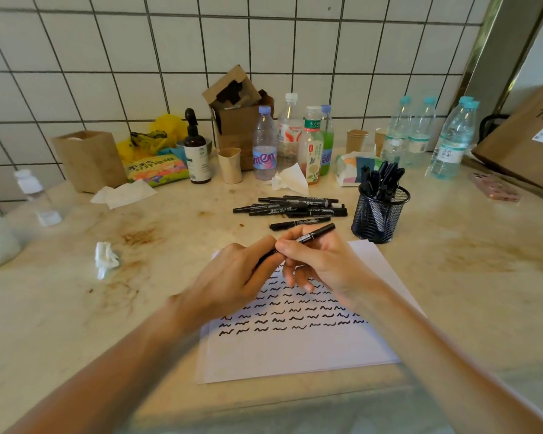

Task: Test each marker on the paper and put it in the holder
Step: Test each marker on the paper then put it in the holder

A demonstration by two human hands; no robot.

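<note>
Marker (314,233) in hand lay slantwise above the top edge of the paper (295,349), its long axis running from about eight o'clock, low and hidden in the left hand (235,277), up to about two o'clock, where the free black end stuck out past the right hand (323,264). Right thumb and forefinger pinched the barrel near its middle, the other right fingers hanging loosely curled below; left fingers curled round the lower end, so whether a cap was on or being pulled there could not be told. Both hands met on the one barrel, touching at the fingertips. Judging by this grip, the step in hand was uncapping or recapping. The mesh holder (380,214) stood at about two o'clock from the fingers, near the paper's far right corner and already carrying several markers, so the free end pointed roughly toward it and the right hand was the nearer one for the drop. Rows of black squiggles (282,321) covered the sheet's upper half at six o'clock from the fingers, partly under the hands. A heap of loose markers (292,206) lay at twelve o'clock, well beyond the fingertips, left of the holder, apparently not yet tested.
</note>
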